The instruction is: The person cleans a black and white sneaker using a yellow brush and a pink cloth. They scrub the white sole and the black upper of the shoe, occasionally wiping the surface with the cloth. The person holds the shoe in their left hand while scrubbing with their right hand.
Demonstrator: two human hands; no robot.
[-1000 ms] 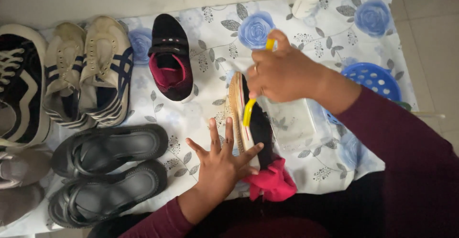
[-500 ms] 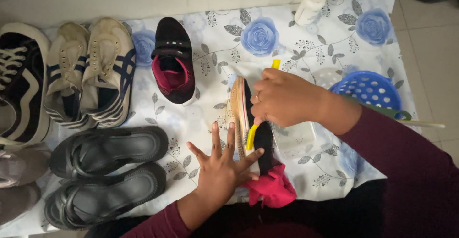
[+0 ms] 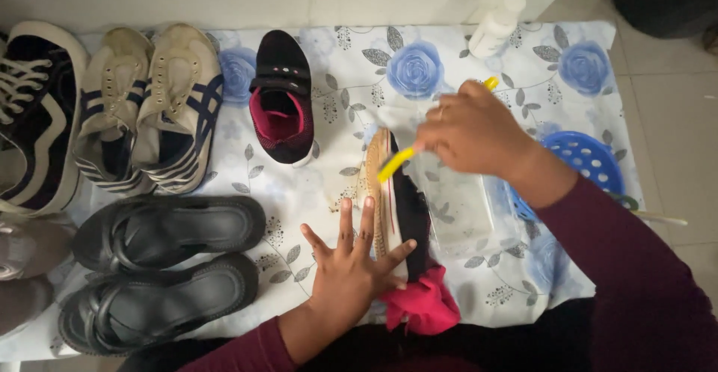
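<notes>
Left hand (image 3: 350, 273): pressed flat on the upturned shoe (image 3: 398, 215), fingers spread wide apart, palm near the front edge of the floral cloth (image 3: 419, 58).
Right hand (image 3: 473, 133): fingers closed tight around the yellow brush (image 3: 395, 164), bristle end down on the sole.
Shoe in hand: black, child-sized, tipped on its side at the cloth's middle front, tan grooved sole turned left, pink lining spilling out at the heel toward the front edge.
Doing it well: best to keep the flat palm bearing down so the shoe cannot roll; short strokes along the sole grooves, bristles angled into the ribs, probably lift more dirt than long sweeps.
Matching shoe (image 3: 281, 99): upright near the back edge, black knit upper, strap, pink inside.
Clear tub (image 3: 458, 204): see-through plastic, rectangular, just right of the shoe.
Blue basket (image 3: 591, 159): round, perforated plastic, at the right edge.
White bottle (image 3: 495, 26): smooth plastic, back right corner.
Striped sneakers (image 3: 149, 110): worn canvas, cream with navy bands, back left.
Black sandals (image 3: 161, 263): rubbery, matte, front left.
</notes>
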